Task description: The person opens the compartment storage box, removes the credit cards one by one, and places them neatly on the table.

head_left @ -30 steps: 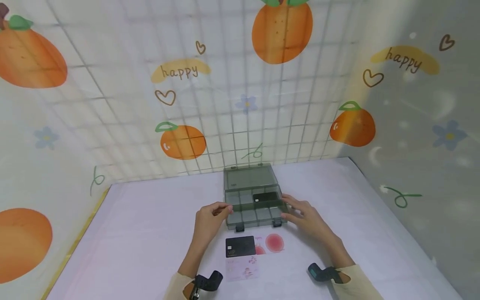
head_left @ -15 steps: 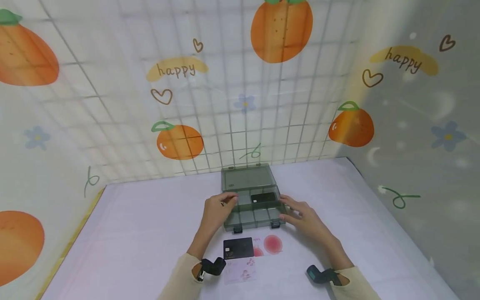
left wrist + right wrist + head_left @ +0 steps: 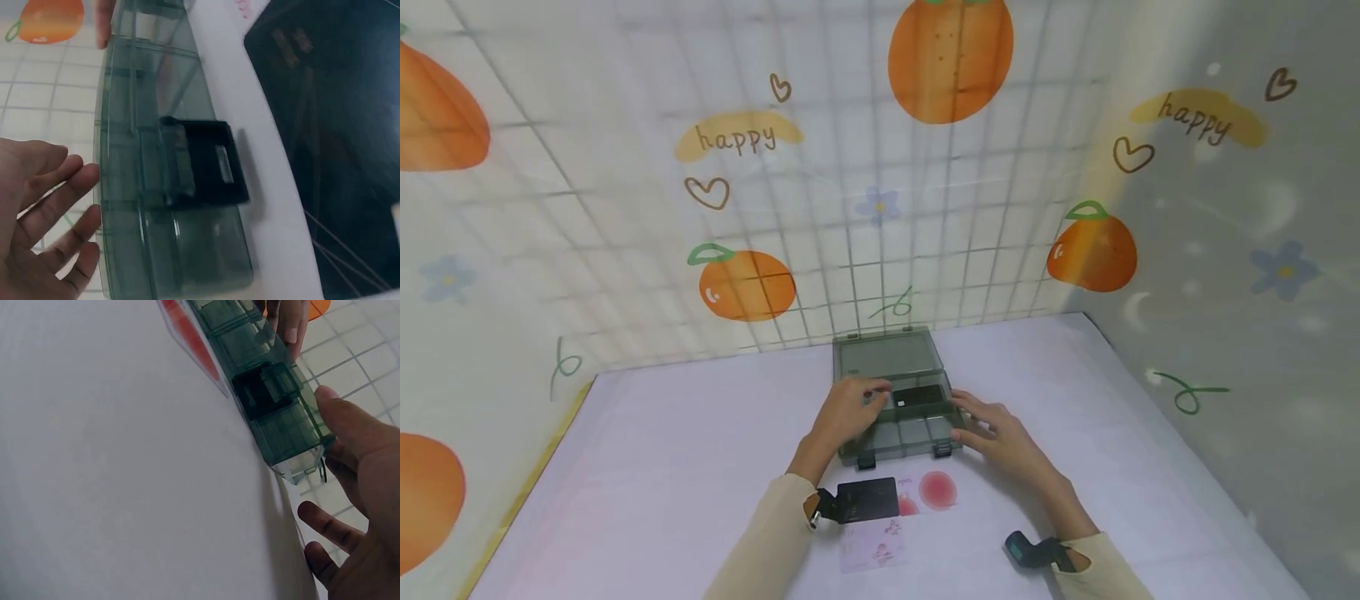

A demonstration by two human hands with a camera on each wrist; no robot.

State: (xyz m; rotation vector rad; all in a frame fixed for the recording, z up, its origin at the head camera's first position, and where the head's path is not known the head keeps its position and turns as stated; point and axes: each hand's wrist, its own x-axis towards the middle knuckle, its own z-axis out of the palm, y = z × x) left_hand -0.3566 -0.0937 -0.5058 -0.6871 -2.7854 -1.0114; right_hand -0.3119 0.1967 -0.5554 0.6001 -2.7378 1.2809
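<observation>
A translucent green compartment box [image 3: 887, 354] stands on the table with its lid raised toward the back. Inside its rear compartments, toward the right, lies a black card [image 3: 919, 396] with a small chip. My left hand [image 3: 847, 408] hovers over the left rear part of the box, thumb and forefinger apart beside that card. In the left wrist view its loosely bent fingers [image 3: 65, 206] show beyond the box's front wall, with nothing seen between them. My right hand [image 3: 1003, 437] touches the right side of the box, fingers relaxed; the right wrist view shows the thumb [image 3: 356, 422] at the edge.
Before the box lie a black VIP card [image 3: 867, 500], a card with red circles [image 3: 937, 492] and a pale pink flowered card [image 3: 874, 546]. Two dark latches, including the left latch [image 3: 866, 461], jut from the box front. A printed curtain [image 3: 880, 167] surrounds the table.
My left hand has moved right from the box's left edge to over the rear compartments, its thumb and forefinger parting. The right hand stays at the box's side. The head view has shifted slightly.
</observation>
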